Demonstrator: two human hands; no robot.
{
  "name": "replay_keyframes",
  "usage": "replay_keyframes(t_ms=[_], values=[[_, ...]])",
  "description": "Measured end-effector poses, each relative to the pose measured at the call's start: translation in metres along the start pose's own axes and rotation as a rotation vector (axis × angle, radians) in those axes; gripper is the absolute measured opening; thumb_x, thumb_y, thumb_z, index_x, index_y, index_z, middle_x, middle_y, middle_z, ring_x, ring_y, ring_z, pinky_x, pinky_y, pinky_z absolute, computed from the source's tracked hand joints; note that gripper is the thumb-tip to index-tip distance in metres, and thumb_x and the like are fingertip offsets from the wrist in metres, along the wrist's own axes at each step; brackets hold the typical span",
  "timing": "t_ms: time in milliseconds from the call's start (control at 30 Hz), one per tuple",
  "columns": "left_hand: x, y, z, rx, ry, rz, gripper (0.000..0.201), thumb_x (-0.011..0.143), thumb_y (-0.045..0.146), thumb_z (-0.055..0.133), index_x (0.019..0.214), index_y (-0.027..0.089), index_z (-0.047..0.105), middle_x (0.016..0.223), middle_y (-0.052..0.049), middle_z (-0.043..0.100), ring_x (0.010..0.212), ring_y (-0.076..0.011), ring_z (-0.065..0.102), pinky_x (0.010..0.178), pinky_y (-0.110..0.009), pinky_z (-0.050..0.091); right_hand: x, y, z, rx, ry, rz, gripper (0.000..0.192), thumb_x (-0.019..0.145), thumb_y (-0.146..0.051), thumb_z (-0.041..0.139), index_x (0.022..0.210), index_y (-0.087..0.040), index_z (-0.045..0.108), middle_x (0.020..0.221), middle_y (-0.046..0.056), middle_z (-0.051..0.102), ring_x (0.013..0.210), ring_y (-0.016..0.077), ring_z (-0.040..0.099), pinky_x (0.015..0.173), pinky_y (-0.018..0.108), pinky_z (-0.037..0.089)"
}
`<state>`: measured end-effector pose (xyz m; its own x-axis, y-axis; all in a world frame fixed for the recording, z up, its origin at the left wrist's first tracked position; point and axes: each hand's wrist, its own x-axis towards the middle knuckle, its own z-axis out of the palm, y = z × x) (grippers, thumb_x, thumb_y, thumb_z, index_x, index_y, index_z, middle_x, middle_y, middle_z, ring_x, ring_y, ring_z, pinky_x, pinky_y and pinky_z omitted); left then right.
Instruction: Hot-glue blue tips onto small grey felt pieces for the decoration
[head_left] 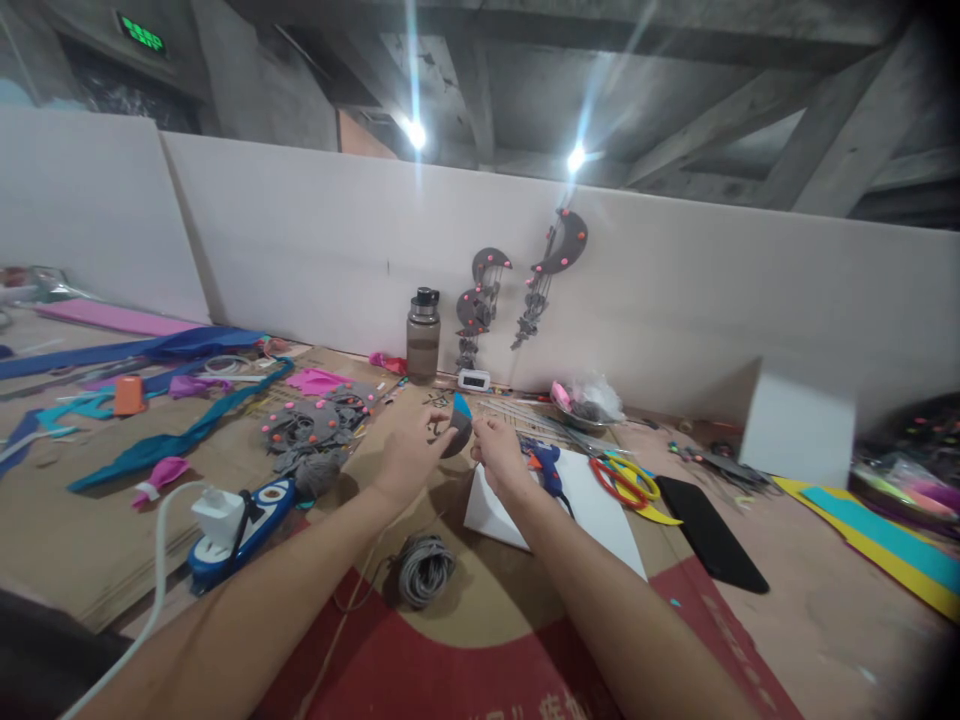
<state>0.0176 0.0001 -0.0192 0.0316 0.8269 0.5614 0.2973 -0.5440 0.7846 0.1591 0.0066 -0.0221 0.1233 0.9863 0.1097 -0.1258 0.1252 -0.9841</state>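
Both hands, left hand (411,452) and right hand (496,452), pinch an upright grey-blue felt piece (458,424), tip up.

Water bottle (423,335), scissors (626,478), black phone (709,533), grey cord coil (425,568), glue gun (547,464).

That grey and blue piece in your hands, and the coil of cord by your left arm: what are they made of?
The piece looks like matte craft foam or felt: thin, cleanly cut, no shine. I cannot tell which. The cord looks like soft grey string or yarn, loosely wound, dull surface. Both hands pinch the piece.
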Motion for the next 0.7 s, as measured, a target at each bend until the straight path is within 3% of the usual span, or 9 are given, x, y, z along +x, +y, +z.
replay_keyframes(t_ms=[133,300,433,533,700], values=[[-0.003,-0.005,0.006,0.277,-0.057,0.156,0.024,0.076,0.026,0.069,0.099,0.021,0.063,0.102,-0.007,0.066,0.103,-0.0251,0.058,0.093,-0.040,0.044,-0.006,-0.002,0.007,-0.008,0.088,-0.018,0.024,0.068,-0.041,0.059,0.065,-0.019,0.049,0.050,-0.009,0.039,0.040,0.0046,0.028,0.042,0.022,0.019],[-0.001,-0.005,0.011,0.323,0.004,0.081,0.028,0.075,0.031,0.070,0.098,0.019,0.059,0.100,-0.010,0.066,0.099,-0.0250,0.061,0.086,-0.038,0.046,-0.014,-0.008,0.013,-0.100,0.077,-0.110,0.021,0.071,-0.039,0.058,0.073,-0.017,0.059,0.057,-0.005,0.051,0.043,0.0064,0.036,0.045,0.022,0.026],[0.000,0.001,0.009,0.217,0.028,-0.006,0.024,0.077,0.031,0.065,0.095,0.017,0.058,0.098,-0.011,0.067,0.096,-0.0246,0.063,0.087,-0.040,0.047,-0.017,-0.014,0.013,-0.155,0.047,-0.158,0.021,0.072,-0.038,0.058,0.074,-0.017,0.062,0.058,-0.004,0.054,0.048,0.0084,0.040,0.050,0.023,0.031],[-0.001,0.002,0.009,0.012,0.006,-0.052,0.023,0.076,0.029,0.064,0.095,0.018,0.057,0.098,-0.009,0.068,0.096,-0.0228,0.064,0.086,-0.037,0.049,-0.018,-0.016,0.013,-0.207,0.040,-0.192,0.021,0.072,-0.037,0.058,0.073,-0.017,0.063,0.062,-0.003,0.057,0.054,0.0098,0.044,0.054,0.023,0.034],[-0.002,0.002,0.012,-0.274,-0.096,-0.161,0.032,0.071,0.028,0.069,0.097,0.017,0.057,0.104,-0.010,0.067,0.093,-0.0206,0.065,0.066,-0.026,0.052,-0.017,-0.013,0.011,-0.273,0.073,-0.254,0.020,0.074,-0.035,0.057,0.077,-0.017,0.064,0.065,-0.001,0.060,0.060,0.0120,0.050,0.061,0.025,0.039]])
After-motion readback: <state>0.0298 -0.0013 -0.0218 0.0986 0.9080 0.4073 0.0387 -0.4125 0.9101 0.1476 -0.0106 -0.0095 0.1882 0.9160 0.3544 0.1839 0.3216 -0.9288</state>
